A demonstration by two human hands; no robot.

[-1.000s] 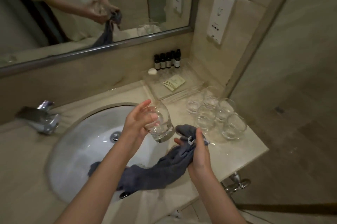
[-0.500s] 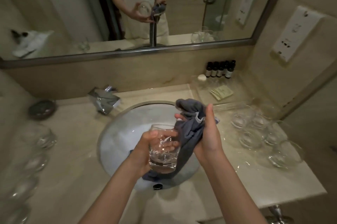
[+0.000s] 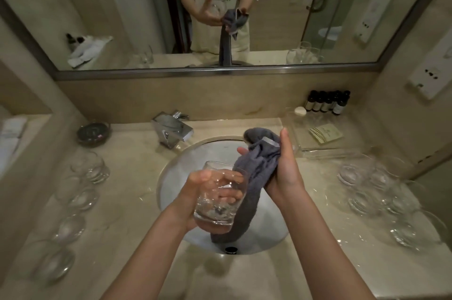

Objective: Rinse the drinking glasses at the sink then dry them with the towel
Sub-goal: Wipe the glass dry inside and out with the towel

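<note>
Over the sink (image 3: 171, 177): my left hand (image 3: 195, 192) wraps the glass (image 3: 219, 198) from the side, fingers curled round it, mouth tilted toward the towel (image 3: 254, 172). My right hand (image 3: 283, 172) grips the bunched towel, thumb up, so a wad can go inside. More glasses (image 3: 381, 192) wait on the counter.

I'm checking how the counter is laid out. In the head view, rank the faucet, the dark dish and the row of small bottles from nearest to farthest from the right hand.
From the right hand:
1. Faucet, behind the basin, to its left.
2. Small bottles, back right corner.
3. Dark dish, far left.
</note>
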